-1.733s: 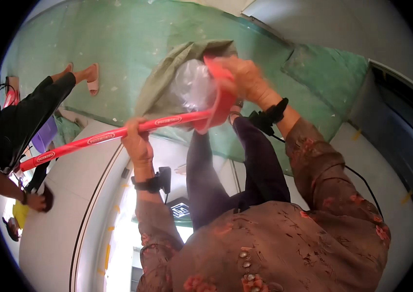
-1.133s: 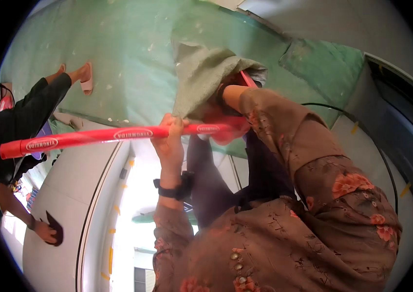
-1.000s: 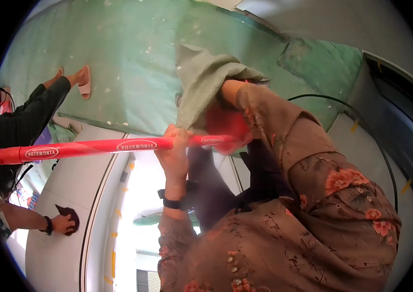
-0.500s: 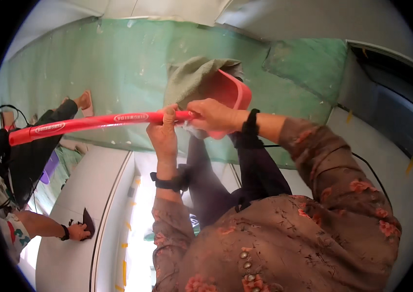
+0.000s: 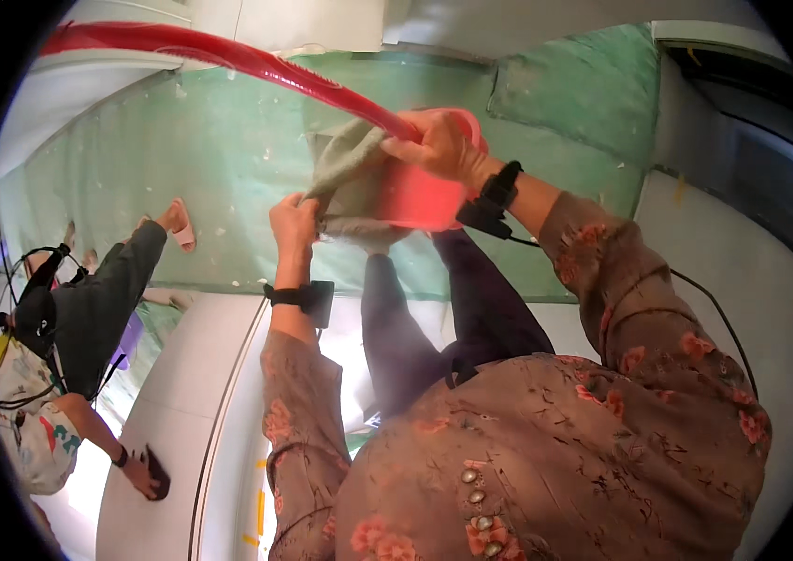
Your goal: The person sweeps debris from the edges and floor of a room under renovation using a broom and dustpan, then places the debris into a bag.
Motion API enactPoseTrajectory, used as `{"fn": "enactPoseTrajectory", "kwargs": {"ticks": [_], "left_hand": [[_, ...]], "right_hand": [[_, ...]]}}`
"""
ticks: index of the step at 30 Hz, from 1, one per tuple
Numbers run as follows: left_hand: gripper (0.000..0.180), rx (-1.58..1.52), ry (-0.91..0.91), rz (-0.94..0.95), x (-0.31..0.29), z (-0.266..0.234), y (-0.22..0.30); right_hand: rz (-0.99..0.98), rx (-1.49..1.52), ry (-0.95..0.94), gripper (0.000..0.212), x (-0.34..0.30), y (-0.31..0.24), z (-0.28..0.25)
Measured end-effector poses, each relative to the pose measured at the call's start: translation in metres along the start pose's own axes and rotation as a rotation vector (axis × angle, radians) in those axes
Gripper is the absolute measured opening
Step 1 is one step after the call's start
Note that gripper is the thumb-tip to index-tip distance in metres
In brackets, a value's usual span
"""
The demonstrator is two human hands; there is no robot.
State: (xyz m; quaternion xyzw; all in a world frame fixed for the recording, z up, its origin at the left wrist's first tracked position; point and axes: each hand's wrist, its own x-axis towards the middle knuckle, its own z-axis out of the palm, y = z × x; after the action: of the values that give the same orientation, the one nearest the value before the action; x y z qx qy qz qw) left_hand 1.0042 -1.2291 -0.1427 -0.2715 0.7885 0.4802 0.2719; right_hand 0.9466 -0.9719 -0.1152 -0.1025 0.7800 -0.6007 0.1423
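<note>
Clamped around the red mop head (image 5: 420,192), the right hand (image 5: 434,148) steadies it while the left hand (image 5: 294,220) pinches the grey-green cloth (image 5: 350,178) draped over it, above the green floor (image 5: 228,150). If either grip loosens, the cloth probably slides off, and the long red handle (image 5: 228,56) could swing toward the person (image 5: 69,327) crouched nearby.

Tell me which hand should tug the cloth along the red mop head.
Left, probably. The left hand already pinches the grey-green cloth at its lower edge, while the right hand is wrapped over the red mop head where the red handle joins, steadying it.

hands (image 5: 439,148) gripping red dustpan (image 5: 420,192), perhaps cloth (image 5: 345,178)
</note>
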Motion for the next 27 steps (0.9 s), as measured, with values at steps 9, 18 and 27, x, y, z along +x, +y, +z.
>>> {"fn": "enactPoseTrajectory", "kwargs": {"ticks": [9, 18, 27], "left_hand": [[0.016, -0.443, -0.125, -0.054, -0.033, 0.019, 0.016], [0.029, -0.714, -0.27, -0.157, -0.066, 0.043, 0.077], [0.023, -0.897, -0.476, -0.072, -0.086, 0.115, 0.165]], "right_hand": [[0.108, -0.148, 0.278, 0.023, -0.109, -0.073, -0.074], [0.404, 0.139, 0.758, 0.017, -0.266, -0.08, -0.149], [0.415, 0.193, 1.016, 0.024, -0.359, -0.002, -0.238]]}}
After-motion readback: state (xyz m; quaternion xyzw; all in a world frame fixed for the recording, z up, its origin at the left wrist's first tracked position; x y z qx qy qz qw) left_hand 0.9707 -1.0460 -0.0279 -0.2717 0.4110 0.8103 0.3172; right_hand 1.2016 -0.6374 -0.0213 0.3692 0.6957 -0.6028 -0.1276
